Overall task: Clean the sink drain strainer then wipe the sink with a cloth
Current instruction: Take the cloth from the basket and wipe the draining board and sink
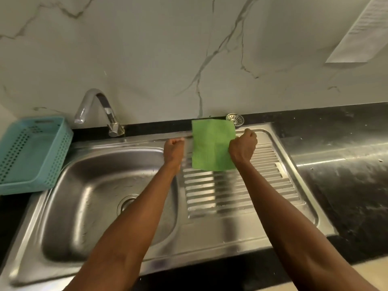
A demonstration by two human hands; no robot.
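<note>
We hold the green cloth (212, 145) over the draining board (241, 185), right hand (243, 147) gripping its edge, left hand (173, 149) clenched beside it; the strainer (235, 119) sits behind.

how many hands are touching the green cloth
1 for sure: the right hand grips the green cloth at its right edge. The left hand is fisted just left of it; contact unclear.
</note>
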